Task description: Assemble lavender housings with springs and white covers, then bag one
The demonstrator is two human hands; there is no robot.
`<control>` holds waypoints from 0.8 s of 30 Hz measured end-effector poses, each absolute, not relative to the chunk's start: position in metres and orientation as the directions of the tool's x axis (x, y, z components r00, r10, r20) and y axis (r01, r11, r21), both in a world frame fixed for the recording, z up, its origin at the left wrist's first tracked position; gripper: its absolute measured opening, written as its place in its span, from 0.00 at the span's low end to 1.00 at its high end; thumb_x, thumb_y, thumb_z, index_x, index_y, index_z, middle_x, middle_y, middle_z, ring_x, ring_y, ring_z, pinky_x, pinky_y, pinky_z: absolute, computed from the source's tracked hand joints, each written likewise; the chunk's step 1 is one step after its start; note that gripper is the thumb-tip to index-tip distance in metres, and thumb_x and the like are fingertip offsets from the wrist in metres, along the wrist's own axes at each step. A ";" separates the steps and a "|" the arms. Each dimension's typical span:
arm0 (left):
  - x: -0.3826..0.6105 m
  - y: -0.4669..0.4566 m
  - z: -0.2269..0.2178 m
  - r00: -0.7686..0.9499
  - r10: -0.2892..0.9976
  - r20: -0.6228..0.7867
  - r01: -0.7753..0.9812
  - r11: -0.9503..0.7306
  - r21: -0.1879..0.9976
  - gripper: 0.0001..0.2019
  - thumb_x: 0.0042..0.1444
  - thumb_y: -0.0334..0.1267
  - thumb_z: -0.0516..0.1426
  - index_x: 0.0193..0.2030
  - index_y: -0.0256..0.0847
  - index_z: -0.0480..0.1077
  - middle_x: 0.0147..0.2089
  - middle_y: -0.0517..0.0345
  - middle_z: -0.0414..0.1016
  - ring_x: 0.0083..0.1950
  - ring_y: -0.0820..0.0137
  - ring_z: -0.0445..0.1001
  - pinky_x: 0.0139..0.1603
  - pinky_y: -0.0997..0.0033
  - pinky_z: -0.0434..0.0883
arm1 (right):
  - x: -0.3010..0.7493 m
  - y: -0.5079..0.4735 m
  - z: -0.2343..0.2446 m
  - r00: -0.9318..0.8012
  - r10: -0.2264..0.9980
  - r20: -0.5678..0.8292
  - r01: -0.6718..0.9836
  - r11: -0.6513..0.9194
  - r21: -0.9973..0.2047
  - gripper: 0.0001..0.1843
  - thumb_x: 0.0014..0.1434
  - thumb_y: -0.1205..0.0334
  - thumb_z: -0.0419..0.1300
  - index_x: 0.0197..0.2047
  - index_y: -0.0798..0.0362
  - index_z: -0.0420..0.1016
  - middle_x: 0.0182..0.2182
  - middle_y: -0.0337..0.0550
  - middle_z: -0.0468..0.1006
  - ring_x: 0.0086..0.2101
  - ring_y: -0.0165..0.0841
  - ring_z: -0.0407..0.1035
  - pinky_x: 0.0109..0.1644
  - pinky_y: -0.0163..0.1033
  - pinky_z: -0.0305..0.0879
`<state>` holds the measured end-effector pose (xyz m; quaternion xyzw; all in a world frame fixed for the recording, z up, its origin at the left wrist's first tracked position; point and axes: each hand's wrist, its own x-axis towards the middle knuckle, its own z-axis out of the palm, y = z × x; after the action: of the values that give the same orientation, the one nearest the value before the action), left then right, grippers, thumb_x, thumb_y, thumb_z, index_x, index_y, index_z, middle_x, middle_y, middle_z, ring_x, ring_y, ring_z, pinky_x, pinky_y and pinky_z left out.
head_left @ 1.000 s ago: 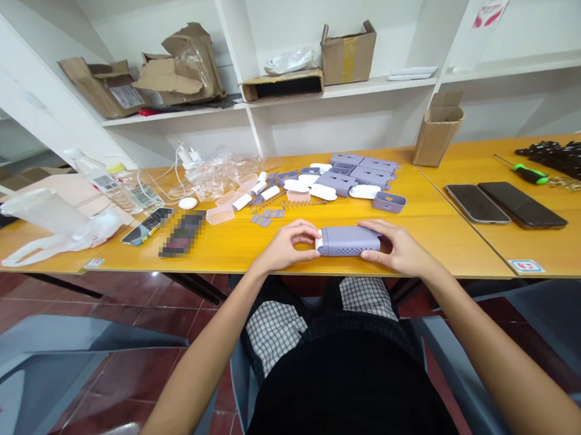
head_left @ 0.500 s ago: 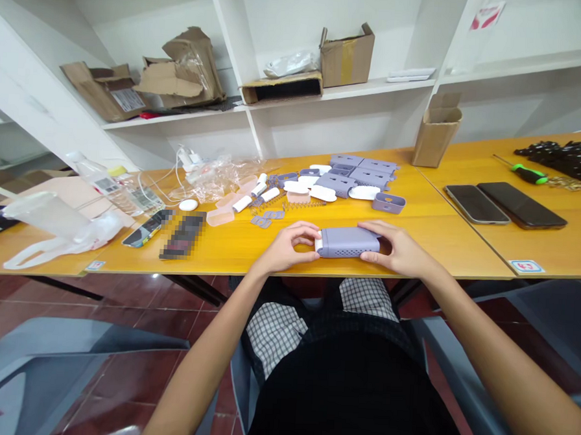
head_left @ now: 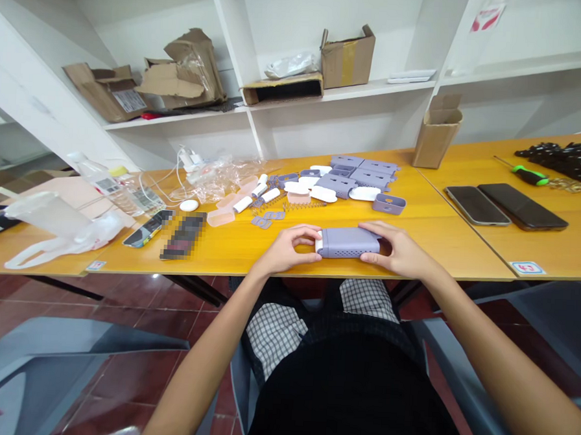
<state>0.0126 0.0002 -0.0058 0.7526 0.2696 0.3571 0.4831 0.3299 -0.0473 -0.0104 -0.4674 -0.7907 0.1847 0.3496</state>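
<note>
Left hand (head_left: 289, 250): thumb and fingertips closed in a narrow pinch on the left end of the purple case (head_left: 350, 244), at its white cap (head_left: 319, 243).
Right hand (head_left: 402, 250): holding the case's right end, thumb on the near side, fingers over the far side.
Purple case: lengthwise along the desk's (head_left: 230, 253) front edge, its holed side facing that edge; whether it rests on the wood, I cannot tell.
Open purple cup (head_left: 389, 204): behind the right hand, nearer the back edge.
Purple shells (head_left: 338, 185): grouped toward the back edge, with white lids (head_left: 323, 194) in front.
Springs (head_left: 305, 204): among the small parts, between the lids and the flat plates (head_left: 268, 219).
Pink cups (head_left: 221, 216): left of the springs, beside white tubes (head_left: 243, 204).
Phones (head_left: 476, 205): two, flat, right of the seam.
Screwdriver (head_left: 530, 175): behind the phones, toward the back right.
Cardboard box (head_left: 437, 141): upright at the back edge.
</note>
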 end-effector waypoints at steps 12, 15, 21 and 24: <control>0.013 0.000 -0.006 0.590 0.758 0.280 0.064 -0.390 0.919 0.17 0.53 0.38 0.73 0.47 0.37 0.78 0.64 0.41 0.74 0.60 0.59 0.78 0.65 0.48 0.75 | 0.331 -0.046 -0.012 -0.317 0.871 0.376 0.620 0.490 -0.612 0.41 0.60 0.40 0.71 0.71 0.47 0.72 0.67 0.55 0.74 0.65 0.57 0.69 0.71 0.68 0.64; 0.014 -0.001 -0.005 0.586 0.759 0.283 0.063 -0.391 0.918 0.17 0.52 0.37 0.74 0.47 0.37 0.79 0.64 0.41 0.74 0.60 0.59 0.78 0.65 0.48 0.75 | 0.331 -0.046 -0.012 -0.322 0.869 0.376 0.617 0.494 -0.613 0.41 0.60 0.40 0.71 0.71 0.46 0.71 0.67 0.54 0.74 0.66 0.57 0.69 0.71 0.68 0.64; 0.015 -0.002 -0.005 0.579 0.771 0.265 0.074 -0.374 0.925 0.17 0.52 0.37 0.73 0.47 0.37 0.79 0.65 0.41 0.74 0.60 0.59 0.78 0.66 0.46 0.75 | 0.331 -0.046 -0.012 -0.315 0.871 0.378 0.618 0.490 -0.614 0.41 0.60 0.40 0.70 0.72 0.44 0.71 0.67 0.53 0.74 0.66 0.58 0.69 0.71 0.70 0.64; 0.015 -0.002 -0.004 0.573 0.776 0.264 0.085 -0.376 0.923 0.17 0.51 0.37 0.73 0.47 0.37 0.79 0.66 0.39 0.74 0.61 0.58 0.78 0.66 0.45 0.74 | 0.330 -0.046 -0.012 -0.306 0.873 0.380 0.625 0.485 -0.612 0.41 0.59 0.41 0.71 0.72 0.43 0.71 0.67 0.52 0.74 0.66 0.58 0.69 0.71 0.70 0.64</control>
<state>0.0153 -0.0021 -0.0044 0.7468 0.2884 0.3612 0.4782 0.3305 -0.0462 -0.0122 -0.4749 -0.7882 0.1782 0.3485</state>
